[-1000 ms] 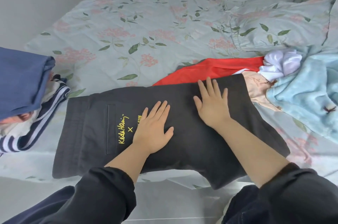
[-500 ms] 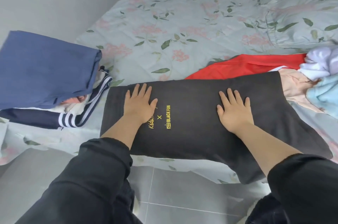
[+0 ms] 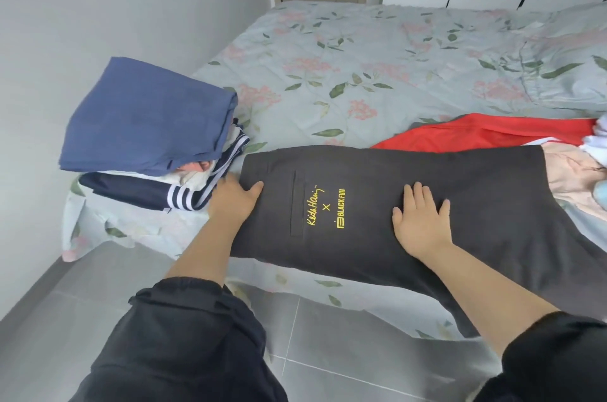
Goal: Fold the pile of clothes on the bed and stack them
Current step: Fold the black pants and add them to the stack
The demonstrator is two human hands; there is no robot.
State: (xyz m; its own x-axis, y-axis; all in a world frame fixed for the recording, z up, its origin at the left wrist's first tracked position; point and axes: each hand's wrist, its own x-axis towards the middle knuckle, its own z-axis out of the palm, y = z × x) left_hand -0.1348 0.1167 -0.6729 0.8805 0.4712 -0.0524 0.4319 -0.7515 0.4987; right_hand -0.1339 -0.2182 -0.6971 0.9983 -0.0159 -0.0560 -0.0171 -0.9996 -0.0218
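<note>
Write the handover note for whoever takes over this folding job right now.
Left hand: at the left end of the black shorts, thumb on top; fingers blurred, grip unclear.
Right hand: flat, pressing the shorts' middle.
Shorts lie spread along the bed edge, right end hanging off it.
Done: folded stack at the left, blue piece on top.
Left: fold the shorts and add them to the stack; then the red garment, the pink one and the rest at the right.

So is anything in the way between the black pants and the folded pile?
Nothing visible. The black pants lie right beside the folded pile, with only the left hand at that edge.
</note>
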